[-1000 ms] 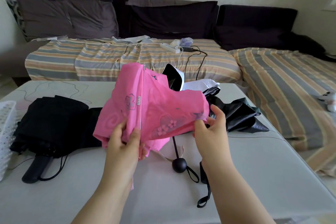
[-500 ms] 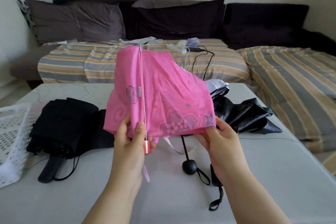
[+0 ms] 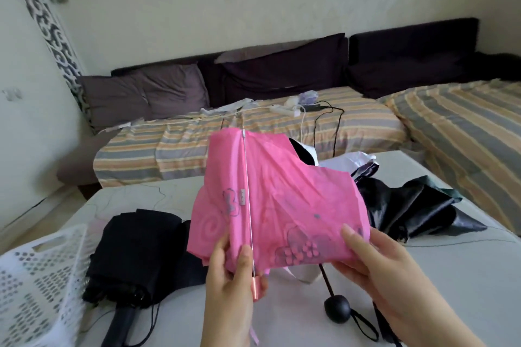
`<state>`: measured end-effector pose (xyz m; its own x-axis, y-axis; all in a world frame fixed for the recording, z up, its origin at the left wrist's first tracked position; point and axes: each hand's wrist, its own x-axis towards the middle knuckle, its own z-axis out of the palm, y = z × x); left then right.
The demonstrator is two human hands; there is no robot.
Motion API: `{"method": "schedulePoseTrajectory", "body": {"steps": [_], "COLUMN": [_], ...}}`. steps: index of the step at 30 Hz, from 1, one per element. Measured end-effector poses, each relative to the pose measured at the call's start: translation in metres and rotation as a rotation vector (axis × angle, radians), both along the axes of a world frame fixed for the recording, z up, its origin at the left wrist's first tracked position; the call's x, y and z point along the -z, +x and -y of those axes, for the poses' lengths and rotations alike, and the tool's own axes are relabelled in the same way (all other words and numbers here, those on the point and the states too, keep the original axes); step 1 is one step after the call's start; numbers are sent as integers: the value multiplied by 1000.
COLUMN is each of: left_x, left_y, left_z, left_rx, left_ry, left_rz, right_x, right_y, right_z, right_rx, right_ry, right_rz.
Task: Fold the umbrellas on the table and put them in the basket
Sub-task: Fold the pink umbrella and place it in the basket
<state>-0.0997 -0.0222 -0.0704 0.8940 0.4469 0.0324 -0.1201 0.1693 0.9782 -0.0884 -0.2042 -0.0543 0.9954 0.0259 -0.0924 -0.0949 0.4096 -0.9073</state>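
I hold a pink umbrella (image 3: 284, 200) with flower prints up over the table, its canopy spread between my hands. My left hand (image 3: 234, 287) grips the gathered lower folds beside a thin metal rib with a pink tip. My right hand (image 3: 375, 259) pinches the canopy's lower right edge. A black umbrella (image 3: 135, 251) lies collapsed on the table at the left, its handle toward me. A second black umbrella (image 3: 408, 205) lies crumpled behind the pink one at the right, with a round black knob (image 3: 337, 307) and strap in front. The white perforated basket (image 3: 33, 284) stands at the left edge.
The white table (image 3: 456, 290) ends close at the right and far side. Behind it runs a striped sofa (image 3: 282, 132) with dark cushions, a power strip (image 3: 284, 110) and cables. A white-lined umbrella (image 3: 346, 162) peeks out behind the pink canopy.
The pink canopy has been raised and spread flatter, with the metal rib now upright. The view tilted upward and shifted, showing more of the basket at the left.
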Motion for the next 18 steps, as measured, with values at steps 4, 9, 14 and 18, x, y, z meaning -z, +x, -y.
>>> {"method": "schedulePoseTrajectory", "body": {"steps": [4,9,14,18], "left_x": [-2,-8,-1,3], "left_y": [-1,1,-1,-1], "left_z": [-6,-3,4,9], "left_rx": [5,-5,67,126], "left_ry": [6,-46,-80,-40], "left_rz": [12,45,21,16], "right_x": [-2,-7,4,9], "right_y": [1,2,13,21], "right_z": [-6,-3,10,22], "right_rx": [187,275,372,459], "right_ry": [-59,-183,-382,-798], "right_rz": [46,160,106,42]}}
